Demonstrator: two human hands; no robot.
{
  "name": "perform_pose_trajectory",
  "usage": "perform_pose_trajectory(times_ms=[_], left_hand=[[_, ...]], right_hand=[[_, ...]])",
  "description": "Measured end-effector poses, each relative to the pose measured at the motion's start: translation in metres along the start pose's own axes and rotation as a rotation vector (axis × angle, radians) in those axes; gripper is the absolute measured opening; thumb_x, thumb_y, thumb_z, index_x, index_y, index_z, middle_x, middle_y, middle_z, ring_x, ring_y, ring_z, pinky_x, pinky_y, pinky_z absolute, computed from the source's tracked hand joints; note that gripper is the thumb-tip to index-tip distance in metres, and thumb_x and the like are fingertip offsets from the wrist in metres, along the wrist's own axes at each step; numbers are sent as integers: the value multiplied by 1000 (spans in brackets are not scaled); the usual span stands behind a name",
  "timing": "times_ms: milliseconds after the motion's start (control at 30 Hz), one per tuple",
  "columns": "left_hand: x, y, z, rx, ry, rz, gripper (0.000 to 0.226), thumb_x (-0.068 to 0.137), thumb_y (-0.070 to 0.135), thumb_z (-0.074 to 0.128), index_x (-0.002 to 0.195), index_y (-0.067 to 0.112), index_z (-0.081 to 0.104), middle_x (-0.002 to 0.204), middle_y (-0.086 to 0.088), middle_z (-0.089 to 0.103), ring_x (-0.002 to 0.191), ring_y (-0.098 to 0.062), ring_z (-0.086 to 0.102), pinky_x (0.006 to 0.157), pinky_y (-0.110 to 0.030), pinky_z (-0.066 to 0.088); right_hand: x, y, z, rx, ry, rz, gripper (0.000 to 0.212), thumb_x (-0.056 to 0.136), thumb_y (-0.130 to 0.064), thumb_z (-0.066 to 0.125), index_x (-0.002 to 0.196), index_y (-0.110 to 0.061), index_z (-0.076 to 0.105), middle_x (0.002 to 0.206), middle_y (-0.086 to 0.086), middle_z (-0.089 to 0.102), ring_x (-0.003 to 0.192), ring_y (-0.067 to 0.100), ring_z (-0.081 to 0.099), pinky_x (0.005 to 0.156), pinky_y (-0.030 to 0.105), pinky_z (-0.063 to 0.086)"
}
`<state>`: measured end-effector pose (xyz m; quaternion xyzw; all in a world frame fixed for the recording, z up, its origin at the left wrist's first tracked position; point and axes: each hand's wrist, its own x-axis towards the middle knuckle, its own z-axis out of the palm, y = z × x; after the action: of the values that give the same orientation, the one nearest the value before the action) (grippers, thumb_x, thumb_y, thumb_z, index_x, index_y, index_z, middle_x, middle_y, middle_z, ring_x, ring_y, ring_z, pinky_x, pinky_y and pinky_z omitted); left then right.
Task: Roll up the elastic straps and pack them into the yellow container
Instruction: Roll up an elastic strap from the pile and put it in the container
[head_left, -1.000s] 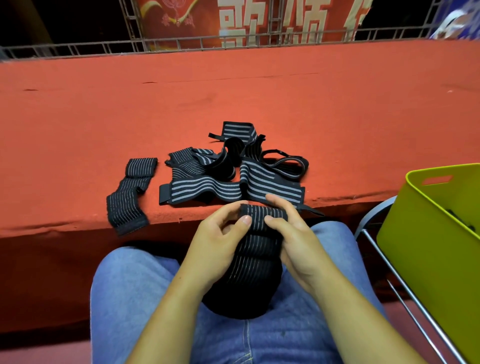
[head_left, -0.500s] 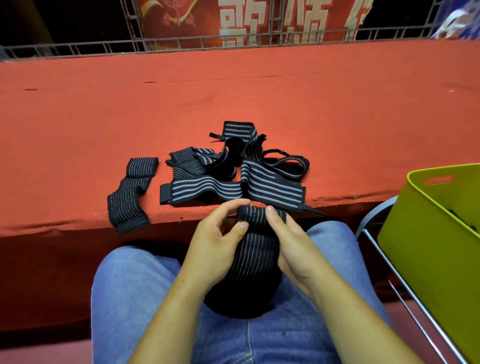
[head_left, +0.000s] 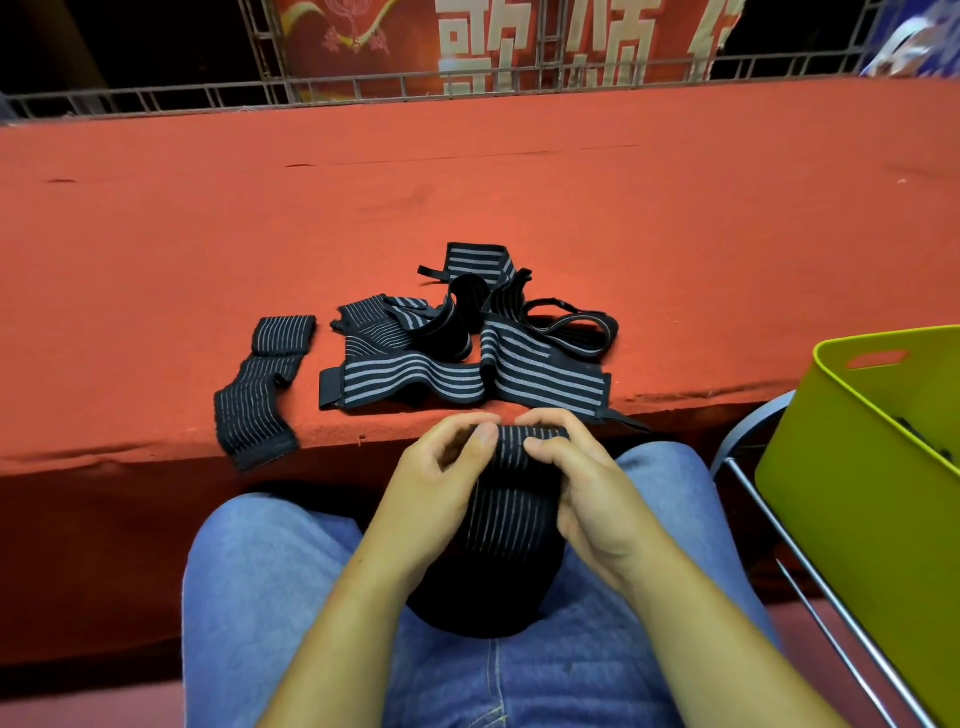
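Over the lap, just below the table edge: a black strap with thin grey stripes, top end rolled, the rest hanging onto blue jeans. Pinched at the roll from both sides, left hand and right hand alike, thumbs on the near face, fingers curled over the top. Beyond, on the table, a tangled heap of straps; left of it a single strap, drooping over the edge. At right, the yellow container, dark pieces inside. On the red banner behind, large white Chinese characters, cropped, not legible in full.
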<state>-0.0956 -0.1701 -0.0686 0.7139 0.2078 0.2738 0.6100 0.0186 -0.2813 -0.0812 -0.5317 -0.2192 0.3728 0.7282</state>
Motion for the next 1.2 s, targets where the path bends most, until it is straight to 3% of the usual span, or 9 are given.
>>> perform_pose_trajectory(times_ms=[67,133,267,467,667,767,933,1033,1200], left_hand=[[0,0,0,25,21,14,18,101,23,64,116,20,74,113,11,77,107,2,68,88,-7,45],[0,0,-1,19,22,25,20,100,15,67,117,19,74,112,9,77,105,2,69,87,-7,46],[-1,2,-1,-7,13,43,29,98,6,69,122,21,73,112,6,78,103,1,70,88,-11,50],[-1,-2,-4,14,-4,56,38,98,9,69,130,30,69,121,8,75,117,-10,69,104,-30,51],[0,-4,-4,-53,-29,9,46,97,9,71,138,28,62,127,4,72,120,-9,68,103,-23,51],[-1,-6,-3,-48,-68,-39,43,97,9,71,136,26,62,122,5,74,115,-8,70,95,-20,53],[0,-7,-1,-100,-72,-62,33,100,13,66,132,22,65,117,-3,77,109,-14,73,97,-27,56],[0,-4,-1,-83,-41,-49,24,103,25,61,126,23,69,115,3,77,111,-10,71,98,-24,53],[1,-5,-1,-64,-16,-12,20,102,24,63,119,18,71,113,1,77,107,-9,71,94,-21,53]], right_hand=[[1,3,-1,-21,1,-6,26,80,-21,65,106,-22,70,114,21,71,117,41,65,111,59,46],[1,4,-1,0,10,-5,27,79,-17,64,105,-21,71,121,27,69,115,39,64,113,64,43],[-2,0,0,52,8,24,26,87,-9,63,110,-19,70,125,27,69,109,29,67,109,56,49],[-3,-1,-2,20,22,37,19,106,-13,56,118,-18,70,122,15,75,122,31,69,110,52,51],[-3,1,-2,5,50,-1,19,105,-15,59,124,-15,66,120,14,76,118,31,71,110,55,51],[1,5,-4,-20,63,-38,17,105,-15,61,119,-23,68,119,16,76,118,34,71,109,60,51],[4,7,-6,-49,46,-85,28,92,-28,67,119,-31,69,123,15,74,121,36,69,110,61,50],[4,8,-8,-71,2,-89,30,92,-27,66,122,-32,68,126,13,73,123,34,68,110,61,49],[2,8,-9,-100,-55,-76,32,95,-18,63,125,-30,67,128,13,72,126,33,66,112,58,48]])
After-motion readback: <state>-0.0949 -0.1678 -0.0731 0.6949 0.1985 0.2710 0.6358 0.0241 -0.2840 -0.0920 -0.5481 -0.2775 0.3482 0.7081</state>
